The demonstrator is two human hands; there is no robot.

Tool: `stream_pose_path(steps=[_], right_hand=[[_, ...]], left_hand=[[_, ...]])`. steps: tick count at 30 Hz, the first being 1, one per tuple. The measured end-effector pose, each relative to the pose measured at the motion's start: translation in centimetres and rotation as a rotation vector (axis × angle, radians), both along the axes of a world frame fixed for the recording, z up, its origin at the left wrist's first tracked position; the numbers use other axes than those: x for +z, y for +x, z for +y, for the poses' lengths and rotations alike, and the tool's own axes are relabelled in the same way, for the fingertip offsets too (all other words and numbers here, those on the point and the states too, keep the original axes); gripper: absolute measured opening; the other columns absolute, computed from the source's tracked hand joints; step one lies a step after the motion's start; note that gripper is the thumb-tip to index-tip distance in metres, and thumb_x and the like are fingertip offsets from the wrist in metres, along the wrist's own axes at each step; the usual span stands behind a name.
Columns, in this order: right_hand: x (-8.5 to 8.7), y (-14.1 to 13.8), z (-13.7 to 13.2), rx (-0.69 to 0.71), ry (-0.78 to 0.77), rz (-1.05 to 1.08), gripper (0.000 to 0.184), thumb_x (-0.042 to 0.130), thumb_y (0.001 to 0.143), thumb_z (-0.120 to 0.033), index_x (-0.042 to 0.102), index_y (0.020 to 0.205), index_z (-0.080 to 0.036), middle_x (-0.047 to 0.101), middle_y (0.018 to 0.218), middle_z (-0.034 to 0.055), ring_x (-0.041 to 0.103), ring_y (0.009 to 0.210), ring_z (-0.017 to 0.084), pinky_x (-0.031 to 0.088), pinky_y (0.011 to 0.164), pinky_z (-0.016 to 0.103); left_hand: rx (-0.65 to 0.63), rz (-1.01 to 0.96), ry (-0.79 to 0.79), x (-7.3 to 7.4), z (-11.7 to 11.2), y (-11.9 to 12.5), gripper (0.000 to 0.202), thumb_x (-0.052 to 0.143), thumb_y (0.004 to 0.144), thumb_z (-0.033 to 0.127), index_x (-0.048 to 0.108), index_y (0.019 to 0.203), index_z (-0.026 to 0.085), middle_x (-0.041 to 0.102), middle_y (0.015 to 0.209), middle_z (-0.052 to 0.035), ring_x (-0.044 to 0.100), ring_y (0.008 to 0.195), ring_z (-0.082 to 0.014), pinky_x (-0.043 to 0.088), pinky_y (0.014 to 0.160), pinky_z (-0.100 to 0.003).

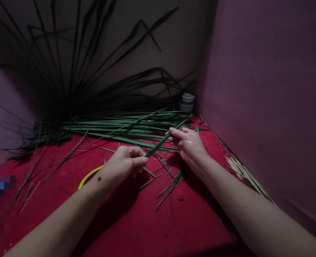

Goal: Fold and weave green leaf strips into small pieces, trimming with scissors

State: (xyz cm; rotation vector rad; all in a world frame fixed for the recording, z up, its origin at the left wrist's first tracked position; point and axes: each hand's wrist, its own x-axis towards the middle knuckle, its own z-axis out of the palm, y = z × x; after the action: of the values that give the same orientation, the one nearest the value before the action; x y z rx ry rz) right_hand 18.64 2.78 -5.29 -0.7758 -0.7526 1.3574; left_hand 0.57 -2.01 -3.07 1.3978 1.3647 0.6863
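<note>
A green leaf strip (pixel 160 142) stretches slantwise between my two hands, above the red cloth (pixel 201 221). Its lower end is pinched between the thumb and fingers of my left hand (pixel 128 160). Further up, my right hand (pixel 187 141) grips the same strip, and the pointed tip sticks out beyond the fingers. Beneath the hands lie short cut leaf pieces (pixel 171 187). Part of a yellow ring-shaped edge (pixel 89 175) shows beside my left wrist; the rest of it is hidden behind the forearm.
Long green leaf strips (pixel 115 128) lie in a pile behind my hands. A white lidded jar (pixel 187 102) stands in the back corner. Pale thin sticks (pixel 247 175) lie along the pink right wall (pixel 276 89). Dark tall leaves (pixel 74 53) fan up at the back left.
</note>
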Motion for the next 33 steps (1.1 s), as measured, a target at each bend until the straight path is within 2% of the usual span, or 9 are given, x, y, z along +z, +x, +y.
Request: stream_pose_path(steps=[5, 7, 13, 15, 20, 24, 28, 31, 33], right_hand=[[1.2, 1.6, 1.0, -0.14, -0.019, 0.061, 0.016, 0.067, 0.061, -0.012, 0.053, 0.057, -0.015, 0.058, 0.052, -0.0036, 0.051, 0.042, 0.006, 0.041, 0.042, 0.018], [1.2, 1.5, 0.9, -0.122, -0.006, 0.077, 0.015, 0.068, 0.062, -0.014, 0.054, 0.059, -0.015, 0.06, 0.055, -0.0031, 0.053, 0.044, 0.007, 0.042, 0.044, 0.019], [-0.6, -1.2, -1.6, 0.38, 0.033, -0.141, 0.022, 0.074, 0.06, -0.023, 0.065, 0.077, -0.012, 0.063, 0.064, 0.0008, 0.053, 0.05, 0.008, 0.041, 0.052, 0.022], [-1.0, -1.9, -2.5, 0.454, 0.04, -0.213, 0.019, 0.073, 0.06, -0.023, 0.066, 0.072, -0.011, 0.061, 0.06, 0.0003, 0.051, 0.049, 0.008, 0.039, 0.051, 0.022], [-1.1, -2.6, -3.4, 0.369, 0.032, -0.294, 0.013, 0.07, 0.062, -0.023, 0.064, 0.06, -0.012, 0.057, 0.05, -0.0002, 0.048, 0.045, 0.008, 0.035, 0.047, 0.023], [-0.4, -2.5, -3.4, 0.286, -0.012, -0.224, 0.013, 0.072, 0.059, -0.022, 0.064, 0.059, -0.012, 0.059, 0.05, 0.0001, 0.05, 0.044, 0.009, 0.037, 0.045, 0.022], [0.4, -2.0, -3.1, 0.114, -0.065, -0.052, 0.011, 0.073, 0.054, -0.016, 0.063, 0.058, -0.013, 0.061, 0.054, -0.0004, 0.056, 0.049, 0.01, 0.044, 0.049, 0.022], [0.7, -2.1, -3.2, 0.176, -0.16, 0.014, 0.007, 0.07, 0.057, -0.013, 0.063, 0.057, -0.011, 0.062, 0.053, 0.0019, 0.056, 0.048, 0.01, 0.045, 0.048, 0.021], [0.7, -2.4, -3.5, 0.246, -0.214, 0.055, 0.005, 0.068, 0.06, -0.013, 0.064, 0.057, -0.011, 0.063, 0.053, 0.0036, 0.056, 0.047, 0.01, 0.045, 0.046, 0.021]], left_hand=[[-0.004, -0.032, -0.008, 0.1, 0.0, -0.2, 0.016, 0.063, 0.062, 0.026, 0.053, 0.057, 0.015, 0.05, 0.044, 0.0027, 0.045, 0.041, -0.009, 0.034, 0.038, -0.02], [-0.006, -0.07, -0.016, 0.1, 0.0, -0.2, 0.016, 0.063, 0.063, 0.025, 0.053, 0.057, 0.015, 0.051, 0.044, 0.0026, 0.044, 0.04, -0.0085, 0.034, 0.038, -0.019], [0.034, -0.125, 0.004, 0.4, -0.5, 0.1, 0.017, 0.063, 0.063, 0.025, 0.052, 0.057, 0.015, 0.05, 0.044, 0.0036, 0.043, 0.038, -0.0076, 0.033, 0.038, -0.019], [0.03, -0.102, 0.021, 0.5, -0.7, 0.2, 0.017, 0.063, 0.064, 0.025, 0.051, 0.057, 0.015, 0.05, 0.044, 0.0037, 0.042, 0.038, -0.0076, 0.033, 0.038, -0.02], [-0.008, -0.085, 0.043, 0.3, -0.7, 0.7, 0.018, 0.061, 0.065, 0.026, 0.05, 0.057, 0.015, 0.048, 0.044, 0.004, 0.042, 0.037, -0.0082, 0.034, 0.038, -0.021], [0.021, -0.058, 0.043, 0.6, -1.1, 0.2, 0.016, 0.06, 0.065, 0.025, 0.05, 0.057, 0.015, 0.048, 0.044, 0.0035, 0.041, 0.037, -0.008, 0.031, 0.037, -0.021], [0.129, 0.123, 0.104, 1.7, -3.1, -3.4, 0.018, 0.057, 0.069, 0.032, 0.052, 0.063, 0.015, 0.048, 0.045, 0.0028, 0.042, 0.039, -0.0096, 0.03, 0.04, -0.022], [0.207, 0.497, 0.313, 2.0, -5.0, -6.7, 0.023, 0.052, 0.074, 0.039, 0.057, 0.073, 0.016, 0.058, 0.063, -0.0023, 0.052, 0.056, -0.0147, 0.036, 0.052, -0.025], [0.151, 0.763, 0.357, 1.3, -5.7, -8.1, 0.025, 0.052, 0.074, 0.041, 0.058, 0.08, 0.017, 0.061, 0.074, -0.0049, 0.055, 0.067, -0.0184, 0.036, 0.058, -0.027]])
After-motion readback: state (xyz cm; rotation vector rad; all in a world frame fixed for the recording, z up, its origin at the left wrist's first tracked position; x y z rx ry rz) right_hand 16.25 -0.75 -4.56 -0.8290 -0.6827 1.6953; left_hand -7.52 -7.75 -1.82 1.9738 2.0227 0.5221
